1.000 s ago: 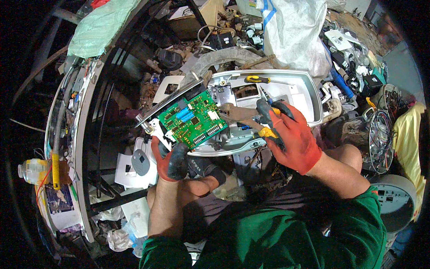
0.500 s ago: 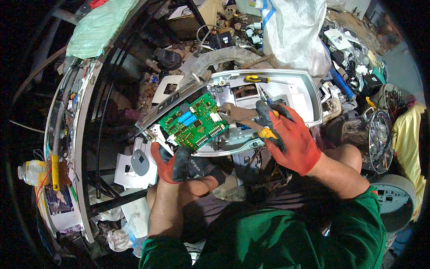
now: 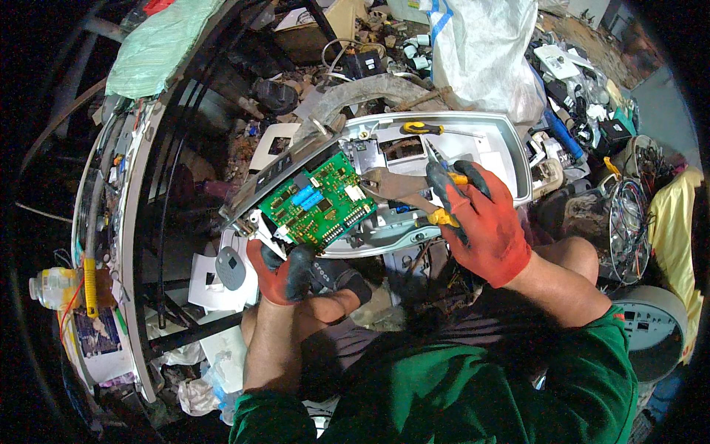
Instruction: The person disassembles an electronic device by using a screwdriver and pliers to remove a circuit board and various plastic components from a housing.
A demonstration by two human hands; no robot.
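Observation:
My right hand, in a red glove with dark fingers, is closed round the yellow handles of rusty pincers. Their jaws meet the right edge of a green circuit board that carries blue components. A thin pointed tool sticks up by the same hand's fingers; whether I hold it is unclear. My left hand, gloved alike, grips the near left corner of the dark panel behind the board, thumb beside the board's lower edge. Panel and board lie tilted over a long white plastic housing.
A yellow-and-black screwdriver lies in the housing's far side. Left stands a metal-edged rack with a plastic bottle. A white sack and heaps of scrap spread behind. A wire-filled bucket stands at right.
My right hand has shifted slightly, and the upper pincer handle sits a little higher, farther from the lower one. The left hand holds its place on the panel.

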